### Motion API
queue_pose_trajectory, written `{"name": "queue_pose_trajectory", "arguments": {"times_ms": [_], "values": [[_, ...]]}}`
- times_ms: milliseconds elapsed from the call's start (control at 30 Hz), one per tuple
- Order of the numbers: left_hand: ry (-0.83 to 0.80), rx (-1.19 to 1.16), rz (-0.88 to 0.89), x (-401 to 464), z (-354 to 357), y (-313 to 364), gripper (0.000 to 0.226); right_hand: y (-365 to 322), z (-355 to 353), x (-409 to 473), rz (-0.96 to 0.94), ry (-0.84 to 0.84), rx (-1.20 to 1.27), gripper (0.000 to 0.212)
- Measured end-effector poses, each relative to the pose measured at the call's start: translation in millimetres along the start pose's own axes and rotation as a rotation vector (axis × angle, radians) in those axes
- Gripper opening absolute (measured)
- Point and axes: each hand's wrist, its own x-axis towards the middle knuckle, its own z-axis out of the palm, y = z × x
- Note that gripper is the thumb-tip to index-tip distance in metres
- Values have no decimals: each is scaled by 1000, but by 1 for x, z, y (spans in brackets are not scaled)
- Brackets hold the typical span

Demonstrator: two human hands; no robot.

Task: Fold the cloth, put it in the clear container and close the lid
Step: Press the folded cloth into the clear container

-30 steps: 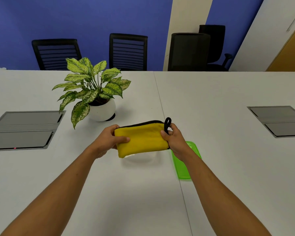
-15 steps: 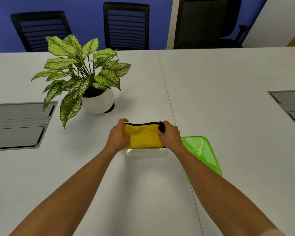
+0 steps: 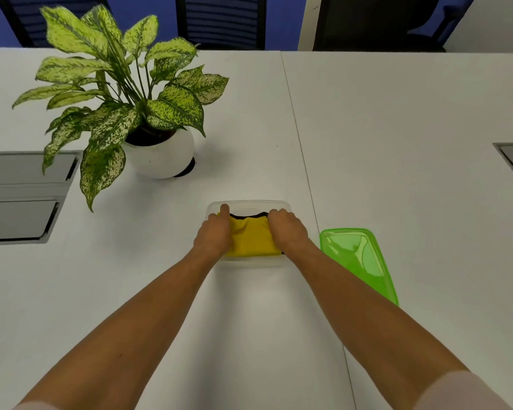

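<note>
White tabletop (image 3: 397, 143), smooth and matte, with one seam running front to back; blue wall and black mesh-backed chairs (image 3: 221, 22) behind.

Change since half a second ago — the folded yellow cloth (image 3: 251, 238), then held at the rim, now sits lower, inside the clear container (image 3: 249, 204); a second ago it was held clear above the table. The view has also tilted further down.

Left hand (image 3: 214, 235): fingers curled over the cloth's left end, pressing it in, index finger stretched toward the far rim. Closed on the cloth.

Right hand (image 3: 286, 230): knuckles up, fingers bent down over the cloth's right end, likewise closed on it.

Cloth: soft, fleecy yellow fabric with a black bound edge showing along its far side, bunched between the two hands.

Container: translucent plastic, rectangular with rounded corners, shallow, standing just left of the seam.

Green lid (image 3: 357, 261): translucent plastic, rounded rectangle with moulded ridges, lying flat on the table just right of the container — off the container, partly hidden by the right forearm.

Potted plant (image 3: 125, 93): speckled green-and-cream leaves in a round glossy white pot (image 3: 160, 158), far left of the container.

Grey recessed panels (image 3: 21, 196): flat, set into the table at left and right edges.
</note>
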Motion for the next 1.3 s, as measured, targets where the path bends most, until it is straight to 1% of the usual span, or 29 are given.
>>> {"name": "queue_pose_trajectory", "arguments": {"times_ms": [133, 200, 267, 333, 400, 533, 567, 667, 767, 900, 967, 1033, 1067, 1133, 1167, 1200, 1233, 1300], "values": [[37, 165, 32, 1, 9, 1, 43, 1, 13, 6, -6, 19, -37, 19], [38, 261, 60, 2, 11, 1, 37, 2, 18, 7, 6, 47, -40, 19], [36, 350, 88, 2, 13, 0, 41, 1, 21, 7, 6, 99, -56, 25], [62, 428, 104, 1, 14, 1, 46, 0, 25, 7, -14, 145, -82, 37], [101, 481, 128, 1, 12, 2, 46, -1, 28, 6, -31, 165, -94, 41], [133, 477, 192, 4, 9, -3, 54, 0, 30, 5, -76, 191, -120, 33], [129, 470, 207, 3, 9, -5, 52, 0, 29, 5, -88, 189, -139, 30], [95, 505, 227, 2, 7, -5, 36, -1, 29, 5, -107, 205, -170, 19], [56, 586, 230, 3, 6, -2, 20, 0, 31, 4, -93, 232, -295, 15], [4, 612, 230, 3, 3, -1, 16, 2, 31, 11, -150, 113, -315, 19], [-17, 571, 231, 4, 2, -3, 18, 5, 27, 12, -172, 92, -313, 20], [3, 451, 218, 4, 0, -7, 25, 9, 21, 10, -218, 113, -264, 23], [51, 343, 216, 2, 0, -9, 28, 11, 19, 8, -248, 146, -204, 25], [237, 92, 297, -4, -2, -14, 30, 16, 13, 1, -262, 268, 5, 26], [340, 16, 350, -9, -1, -19, 30, 20, 12, -5, -226, 369, 130, 25], [434, -48, 361, -13, 1, -24, 31, 24, 10, -11, -168, 487, 242, 24], [495, -130, 320, -19, 2, -29, 33, 30, 10, -18, -96, 598, 325, 22], [485, -369, 149, -31, 8, -36, 37, 46, 15, -34, 85, 723, 423, 21]]}}
